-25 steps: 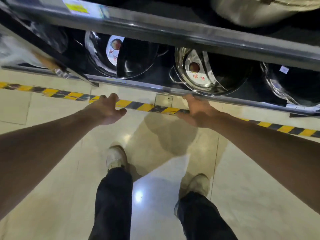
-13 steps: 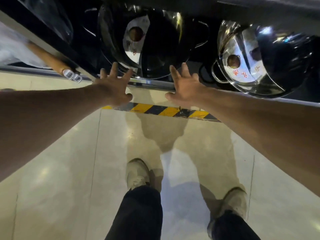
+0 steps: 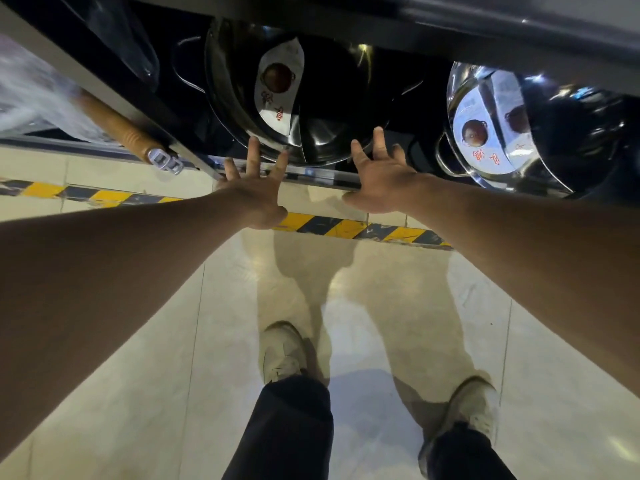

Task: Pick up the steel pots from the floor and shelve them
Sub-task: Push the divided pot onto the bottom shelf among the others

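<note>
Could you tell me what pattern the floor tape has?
Yellow and black diagonal stripes on the floor tape, head view.

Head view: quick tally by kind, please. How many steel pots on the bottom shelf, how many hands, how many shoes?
Steel pots: 2, left pot, right pot
Hands: 2, both open, left hand, right hand
Shoes: 2, left shoe, right shoe
Total: 6

Left hand (image 3: 254,188) and right hand (image 3: 382,183) (fingers spread) before the shelved steel pot (image 3: 301,98).
</note>
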Demonstrator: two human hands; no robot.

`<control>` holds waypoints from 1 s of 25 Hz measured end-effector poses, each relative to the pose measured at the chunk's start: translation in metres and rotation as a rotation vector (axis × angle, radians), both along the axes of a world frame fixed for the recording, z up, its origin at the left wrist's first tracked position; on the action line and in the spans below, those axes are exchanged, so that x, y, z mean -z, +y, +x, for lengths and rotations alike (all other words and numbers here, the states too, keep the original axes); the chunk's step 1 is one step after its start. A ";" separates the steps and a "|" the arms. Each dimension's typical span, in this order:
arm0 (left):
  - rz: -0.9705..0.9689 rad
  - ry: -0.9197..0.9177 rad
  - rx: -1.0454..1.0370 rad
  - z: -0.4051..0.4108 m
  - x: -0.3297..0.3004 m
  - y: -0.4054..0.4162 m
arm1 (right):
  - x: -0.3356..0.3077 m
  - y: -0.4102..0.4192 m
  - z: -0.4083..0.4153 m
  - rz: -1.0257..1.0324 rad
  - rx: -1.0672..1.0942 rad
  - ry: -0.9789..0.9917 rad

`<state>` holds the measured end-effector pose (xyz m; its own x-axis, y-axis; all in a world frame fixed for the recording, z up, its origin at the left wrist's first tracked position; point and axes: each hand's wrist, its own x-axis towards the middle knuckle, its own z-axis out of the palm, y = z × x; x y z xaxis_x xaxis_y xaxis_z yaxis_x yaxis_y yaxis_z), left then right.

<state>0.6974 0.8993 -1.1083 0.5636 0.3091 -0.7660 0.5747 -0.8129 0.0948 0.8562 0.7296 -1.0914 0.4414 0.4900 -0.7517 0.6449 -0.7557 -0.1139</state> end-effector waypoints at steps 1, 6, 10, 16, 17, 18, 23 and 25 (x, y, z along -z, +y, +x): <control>0.015 0.011 0.009 0.001 -0.002 0.002 | 0.003 0.000 -0.003 -0.003 0.008 0.004; 0.032 0.046 0.010 0.013 -0.020 -0.007 | 0.001 -0.010 -0.005 0.011 0.072 0.018; 0.002 0.035 0.080 0.029 -0.047 -0.044 | -0.029 -0.054 0.004 0.109 0.097 0.001; -0.015 -0.105 0.140 0.069 -0.083 -0.131 | -0.068 -0.170 0.014 0.117 0.135 -0.087; -0.043 -0.122 0.140 0.079 -0.086 -0.147 | -0.072 -0.191 0.021 0.119 0.151 -0.100; -0.065 -0.146 0.141 0.090 -0.086 -0.163 | -0.074 -0.212 0.030 0.121 0.170 -0.112; -0.064 -0.324 0.149 0.142 -0.068 -0.229 | -0.054 -0.296 0.085 0.128 0.228 -0.315; 0.019 -0.369 0.196 0.157 -0.050 -0.262 | -0.033 -0.325 0.107 0.067 0.226 -0.376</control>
